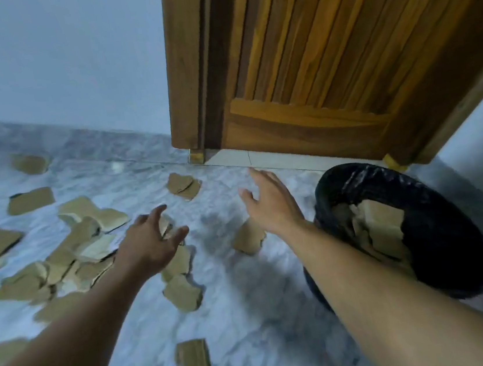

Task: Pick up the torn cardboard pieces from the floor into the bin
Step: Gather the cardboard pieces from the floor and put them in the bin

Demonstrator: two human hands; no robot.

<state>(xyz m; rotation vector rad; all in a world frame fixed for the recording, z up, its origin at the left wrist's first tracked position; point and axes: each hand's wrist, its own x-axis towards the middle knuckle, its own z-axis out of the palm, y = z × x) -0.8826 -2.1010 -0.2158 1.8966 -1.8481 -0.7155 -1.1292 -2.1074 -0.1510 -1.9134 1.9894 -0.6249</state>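
Note:
Several torn brown cardboard pieces lie scattered on the grey marbled floor, most in a heap (70, 258) at the left. My left hand (150, 242) hovers over the heap's right edge, fingers spread, holding nothing. My right hand (269, 200) is open above the floor, just beyond a single cardboard piece (248, 238). To the right stands the bin (443, 249), lined with a black bag, with cardboard pieces (379, 226) inside it. My right forearm crosses in front of the bin's left rim.
A wooden door (309, 52) and its frame rise behind the bin, beside a pale blue wall (51, 60). More loose pieces lie near the door (184, 185), in front of me (193, 360) and at the far left (31, 200).

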